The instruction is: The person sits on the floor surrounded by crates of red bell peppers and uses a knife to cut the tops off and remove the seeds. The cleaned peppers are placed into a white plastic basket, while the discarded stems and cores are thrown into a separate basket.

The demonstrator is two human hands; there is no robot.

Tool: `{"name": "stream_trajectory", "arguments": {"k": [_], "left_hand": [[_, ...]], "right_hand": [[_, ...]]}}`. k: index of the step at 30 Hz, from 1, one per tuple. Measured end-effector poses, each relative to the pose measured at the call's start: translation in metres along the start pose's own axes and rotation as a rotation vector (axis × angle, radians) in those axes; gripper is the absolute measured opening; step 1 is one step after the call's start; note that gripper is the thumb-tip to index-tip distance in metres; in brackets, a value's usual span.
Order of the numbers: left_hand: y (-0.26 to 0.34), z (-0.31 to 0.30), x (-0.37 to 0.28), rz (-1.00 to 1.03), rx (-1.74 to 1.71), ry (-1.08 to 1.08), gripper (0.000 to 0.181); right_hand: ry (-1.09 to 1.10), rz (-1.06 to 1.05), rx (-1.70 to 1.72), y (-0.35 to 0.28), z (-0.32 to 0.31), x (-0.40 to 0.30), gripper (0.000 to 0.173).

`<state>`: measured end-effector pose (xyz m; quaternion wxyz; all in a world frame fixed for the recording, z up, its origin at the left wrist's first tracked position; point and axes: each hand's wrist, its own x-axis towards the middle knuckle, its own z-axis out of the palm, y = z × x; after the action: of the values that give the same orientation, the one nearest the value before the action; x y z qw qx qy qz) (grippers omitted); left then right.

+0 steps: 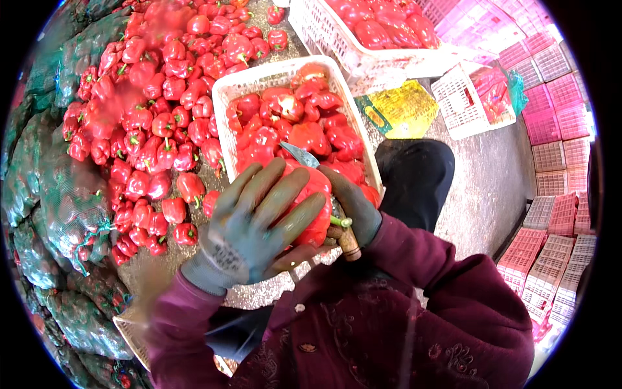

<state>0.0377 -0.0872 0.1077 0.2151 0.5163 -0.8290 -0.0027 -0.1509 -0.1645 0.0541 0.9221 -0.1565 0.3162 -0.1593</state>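
Observation:
A grey-green work glove covers my left hand [257, 223], which lies spread over a large red bell pepper [311, 214] and holds it above the crate. The pepper's green stem [341, 221] points to the right, towards my body. My right hand [357, 206], gloved too, grips a knife by its wooden handle [349, 244]. The knife blade [301, 154] shows beyond the pepper, pointing up and left; its middle part is hidden. Just past my hands stands a white plastic crate [222, 121] full of red peppers [306, 138], some apparently cut.
Loose red bell peppers [163, 124] form a big heap on the floor to the left. Green mesh sacks [73, 204] line the left side. Another filled white crate [335, 44], a yellow sack [406, 109] and a small white basket [461, 102] stand ahead. Stacked crates [549, 185] rise at right.

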Motion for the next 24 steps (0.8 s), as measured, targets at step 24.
{"name": "stream_trajectory", "arguments": {"k": [24], "left_hand": [[0.036, 0.07, -0.083, -0.883, -1.118, 0.985, 0.074]], "right_hand": [[0.012, -0.116, -1.184, 0.049, 0.02, -0.028, 0.028]]}}
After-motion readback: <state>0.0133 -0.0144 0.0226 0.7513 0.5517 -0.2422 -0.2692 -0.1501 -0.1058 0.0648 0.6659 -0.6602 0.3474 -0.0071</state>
